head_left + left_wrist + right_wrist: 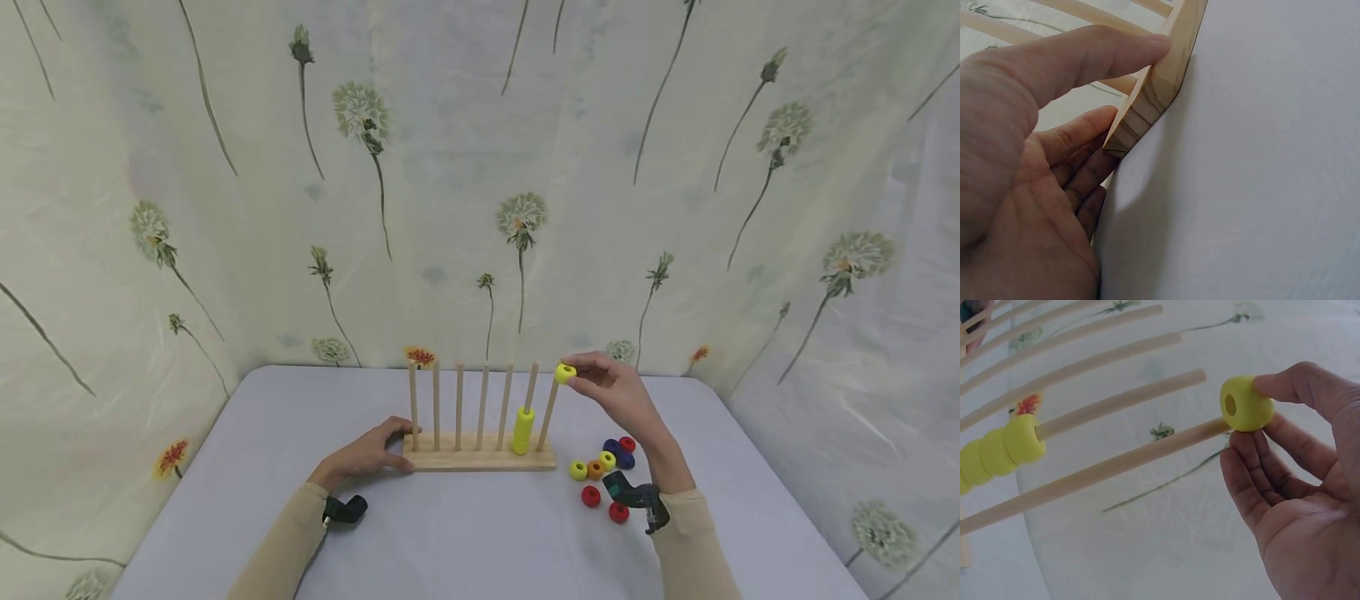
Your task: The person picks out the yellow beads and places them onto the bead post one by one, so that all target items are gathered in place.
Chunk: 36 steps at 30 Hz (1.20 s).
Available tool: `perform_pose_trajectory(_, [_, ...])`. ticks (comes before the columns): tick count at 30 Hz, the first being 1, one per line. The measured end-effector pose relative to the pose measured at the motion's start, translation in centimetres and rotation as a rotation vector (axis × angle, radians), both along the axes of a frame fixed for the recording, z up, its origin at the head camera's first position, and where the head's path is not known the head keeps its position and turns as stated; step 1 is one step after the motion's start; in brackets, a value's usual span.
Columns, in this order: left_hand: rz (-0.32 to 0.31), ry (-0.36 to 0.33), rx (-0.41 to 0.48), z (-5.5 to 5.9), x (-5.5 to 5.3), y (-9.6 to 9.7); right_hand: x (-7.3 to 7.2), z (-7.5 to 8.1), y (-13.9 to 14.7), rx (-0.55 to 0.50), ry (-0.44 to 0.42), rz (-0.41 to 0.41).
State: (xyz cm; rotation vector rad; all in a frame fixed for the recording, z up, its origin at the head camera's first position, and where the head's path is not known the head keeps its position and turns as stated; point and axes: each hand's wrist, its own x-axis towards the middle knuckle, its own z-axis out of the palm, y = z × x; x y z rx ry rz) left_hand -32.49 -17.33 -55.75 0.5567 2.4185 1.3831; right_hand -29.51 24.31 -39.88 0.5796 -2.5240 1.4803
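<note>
A wooden peg stand (480, 462) with a row of upright pegs stands on the table. My left hand (369, 452) grips its left end, thumb on the front edge and fingers behind, as the left wrist view shows on the base (1169, 69). My right hand (617, 392) pinches a yellow bead (1247, 403) between thumb and fingers, at the top of the rightmost peg (1104, 472). The bead's hole shows with no peg through it; whether bead and peg touch, I cannot tell. Several yellow beads (523, 431) are stacked on the peg just left of that one.
Loose beads lie right of the stand: yellow (577, 471), orange (596, 470), red (591, 497) and dark blue (625, 459), some partly under my right wrist. The white table (450, 542) meets a flower-printed curtain (450, 208) at its back edge.
</note>
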Motion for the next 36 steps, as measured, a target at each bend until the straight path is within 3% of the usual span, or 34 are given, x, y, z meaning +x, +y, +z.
perform_pose_trajectory(14, [-0.021, 0.017, 0.01, 0.0, 0.0, -0.1, -0.7, 2.2, -1.5, -0.061, 0.014, 0.018])
perform_pose_trajectory(21, [-0.011, 0.007, 0.009, 0.2, 0.0, -0.1, -2.0, 1.4, -1.7, -0.07, 0.023, 0.031])
perform_pose_trajectory(36, [-0.007, 0.004, 0.002, 0.1, -0.1, -0.2, -2.3, 1.1, -2.9, -0.052, 0.006, 0.035])
